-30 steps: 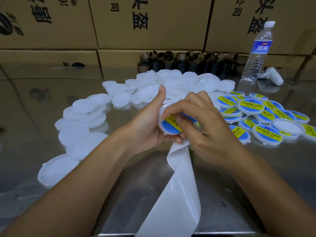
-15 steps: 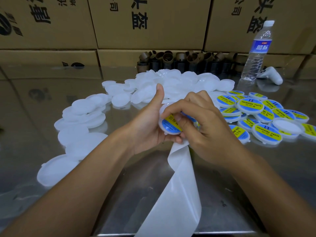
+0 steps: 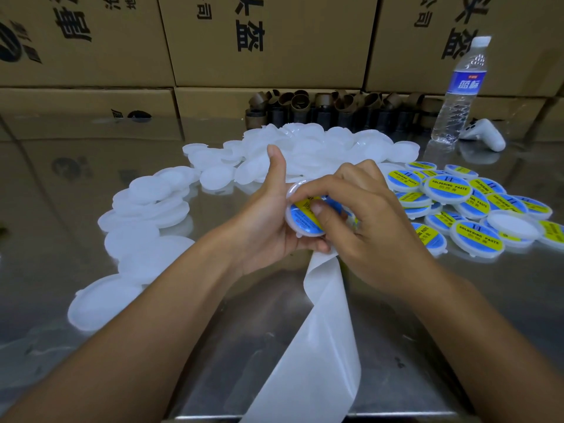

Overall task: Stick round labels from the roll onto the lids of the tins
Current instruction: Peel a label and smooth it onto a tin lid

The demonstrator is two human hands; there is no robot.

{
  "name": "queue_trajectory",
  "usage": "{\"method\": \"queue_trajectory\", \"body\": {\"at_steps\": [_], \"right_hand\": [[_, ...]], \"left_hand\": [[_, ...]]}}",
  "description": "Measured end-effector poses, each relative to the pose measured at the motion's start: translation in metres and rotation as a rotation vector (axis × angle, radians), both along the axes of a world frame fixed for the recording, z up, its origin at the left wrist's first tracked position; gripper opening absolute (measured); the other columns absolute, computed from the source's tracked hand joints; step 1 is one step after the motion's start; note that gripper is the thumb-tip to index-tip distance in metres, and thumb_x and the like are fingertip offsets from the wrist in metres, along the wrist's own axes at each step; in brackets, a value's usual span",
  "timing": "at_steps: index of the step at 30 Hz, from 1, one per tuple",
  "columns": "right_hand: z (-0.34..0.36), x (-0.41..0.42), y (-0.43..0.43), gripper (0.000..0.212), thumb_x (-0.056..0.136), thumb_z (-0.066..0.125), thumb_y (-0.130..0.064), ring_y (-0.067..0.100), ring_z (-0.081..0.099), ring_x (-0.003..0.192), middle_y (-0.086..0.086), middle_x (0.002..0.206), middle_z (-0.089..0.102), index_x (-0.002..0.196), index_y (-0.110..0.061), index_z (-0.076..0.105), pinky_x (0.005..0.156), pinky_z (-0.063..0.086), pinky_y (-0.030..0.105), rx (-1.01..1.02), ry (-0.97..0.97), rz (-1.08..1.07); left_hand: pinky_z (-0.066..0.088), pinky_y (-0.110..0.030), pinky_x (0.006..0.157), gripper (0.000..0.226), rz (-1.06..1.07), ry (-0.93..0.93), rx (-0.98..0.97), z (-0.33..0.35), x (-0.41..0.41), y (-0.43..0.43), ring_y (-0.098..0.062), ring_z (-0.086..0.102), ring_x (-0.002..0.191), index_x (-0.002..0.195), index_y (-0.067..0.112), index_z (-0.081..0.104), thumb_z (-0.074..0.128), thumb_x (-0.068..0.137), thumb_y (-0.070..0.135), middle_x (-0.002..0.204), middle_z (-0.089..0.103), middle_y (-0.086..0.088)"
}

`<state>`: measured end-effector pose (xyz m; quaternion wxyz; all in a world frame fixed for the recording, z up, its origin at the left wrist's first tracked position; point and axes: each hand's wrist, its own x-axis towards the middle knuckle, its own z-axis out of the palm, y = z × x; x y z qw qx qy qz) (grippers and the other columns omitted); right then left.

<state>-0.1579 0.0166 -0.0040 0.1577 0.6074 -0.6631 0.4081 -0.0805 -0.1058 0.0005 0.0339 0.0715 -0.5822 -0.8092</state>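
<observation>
My left hand holds a white round lid tilted toward me, fingers curled under it and thumb raised. A blue and yellow round label covers the lid's face. My right hand lies over the lid, its thumb pressing on the label and its fingers curled round the far edge. A strip of white backing paper hangs from under my hands down past the table's front edge. The label roll itself is hidden.
Plain white lids lie spread at the left and heaped at the back. Labelled lids pile up at the right. A water bottle, a white handheld device, cardboard cores and cartons stand behind on the steel table.
My right thumb has slid a little across the label on the lid. Both hands stay in the same place.
</observation>
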Motion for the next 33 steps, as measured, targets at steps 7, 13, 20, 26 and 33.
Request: {"method": "queue_trajectory", "body": {"at_steps": [7,13,20,26,33], "right_hand": [[0.0016,0.0001,0.0017,0.026,0.088,0.053,-0.008,0.018,0.039,0.083,0.003,0.077,0.051,0.101,-0.024,0.069,0.074,0.035,0.025,-0.003,0.001,0.022],[0.0018,0.0009,0.0022,0.027,0.087,0.051,-0.007,0.019,0.039,0.084,0.003,0.077,0.052,0.098,-0.025,0.068,0.076,0.034,0.020,0.004,-0.039,0.065],[0.0014,0.0003,0.0023,0.026,0.088,0.054,-0.009,0.018,0.039,0.083,0.002,0.077,0.051,0.097,-0.027,0.069,0.075,0.034,0.020,0.009,-0.026,0.062],[0.0008,0.0005,0.0020,0.026,0.088,0.054,-0.009,0.017,0.040,0.084,0.000,0.077,0.050,0.097,-0.028,0.069,0.075,0.035,0.023,0.017,-0.019,0.054],[0.0025,0.0011,0.0018,0.024,0.087,0.056,-0.014,0.013,0.039,0.083,-0.008,0.075,0.047,0.099,-0.027,0.072,0.075,0.034,0.026,-0.006,-0.014,0.015]], "left_hand": [[0.056,-0.027,0.059,0.094,-0.003,0.010,0.008,0.0016,-0.0004,0.0005,-0.026,0.061,0.079,0.094,0.008,0.067,0.001,0.084,0.076,0.087,0.068,-0.013],[0.054,-0.025,0.054,0.096,-0.040,0.009,0.013,0.0020,0.0012,0.0011,-0.023,0.057,0.063,0.080,0.009,0.070,0.000,0.084,0.075,0.078,0.064,-0.014],[0.053,-0.026,0.053,0.097,-0.059,0.011,0.016,0.0010,0.0001,0.0013,-0.023,0.057,0.064,0.084,0.009,0.070,-0.001,0.084,0.076,0.079,0.065,-0.014],[0.052,-0.025,0.053,0.097,-0.060,0.004,0.009,0.0009,0.0000,0.0006,-0.022,0.056,0.062,0.089,0.005,0.064,-0.001,0.083,0.076,0.079,0.063,-0.014],[0.052,-0.026,0.052,0.102,-0.044,0.012,0.011,0.0000,-0.0022,0.0012,-0.025,0.055,0.060,0.091,0.003,0.063,-0.003,0.080,0.079,0.076,0.062,-0.016]]}}
